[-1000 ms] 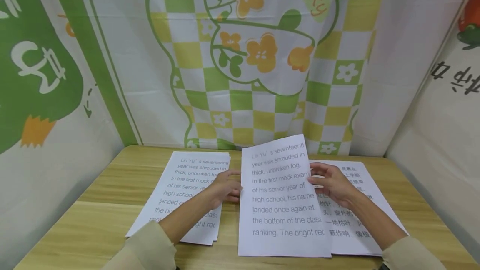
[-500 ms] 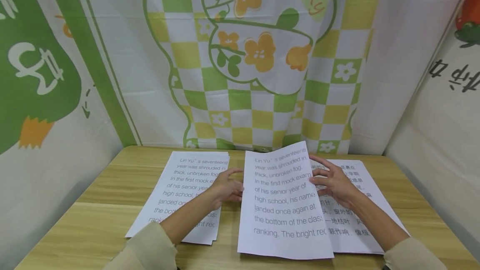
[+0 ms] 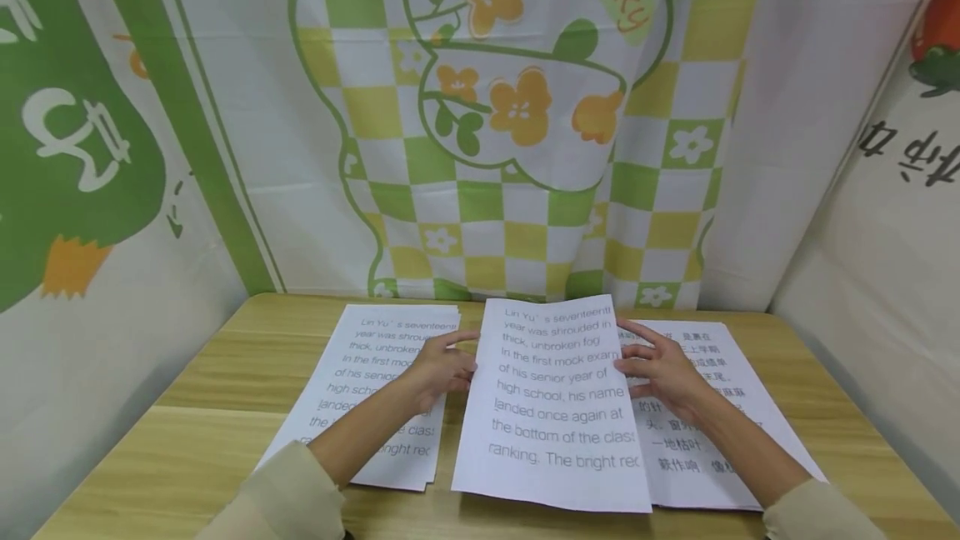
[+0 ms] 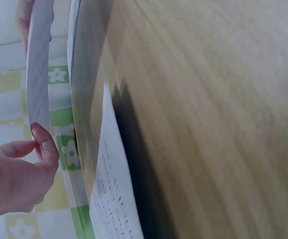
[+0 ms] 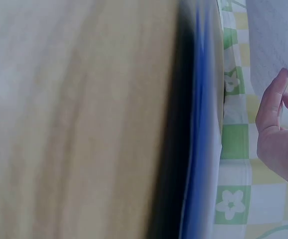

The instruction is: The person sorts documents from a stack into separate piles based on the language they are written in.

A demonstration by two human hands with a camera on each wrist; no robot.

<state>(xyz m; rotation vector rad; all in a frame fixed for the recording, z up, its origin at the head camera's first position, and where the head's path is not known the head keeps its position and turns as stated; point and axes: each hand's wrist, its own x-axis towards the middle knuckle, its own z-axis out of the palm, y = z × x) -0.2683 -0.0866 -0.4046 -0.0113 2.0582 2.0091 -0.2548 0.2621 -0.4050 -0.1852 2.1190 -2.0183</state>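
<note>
A white sheet of paper (image 3: pixel 558 407) with large printed English text is held up between both hands, over the middle of the table. My left hand (image 3: pixel 438 373) grips its left edge; in the left wrist view, thumb and finger pinch the sheet (image 4: pixel 39 74). On the opposite edge my right hand (image 3: pixel 663 369) pinches it, fingertips partly hidden behind the paper. Under the left forearm lies a stack of sheets (image 3: pixel 390 340) with the same English text. A second stack (image 3: pixel 712 473), printed with Chinese characters, lies under the right forearm, partly covered by the held sheet.
The wooden table (image 3: pixel 180 423) has rounded back corners. A patterned curtain (image 3: pixel 480 215) hangs right behind it, with printed cloth walls at the left (image 3: pixel 202 257) and right (image 3: pixel 862 273). A blurred blue edge (image 5: pixel 199 124) crosses the right wrist view.
The held sheet has shifted a little to the left, and its raised top right corner has come down so the top edge is nearly level. Both hands keep hold of it.
</note>
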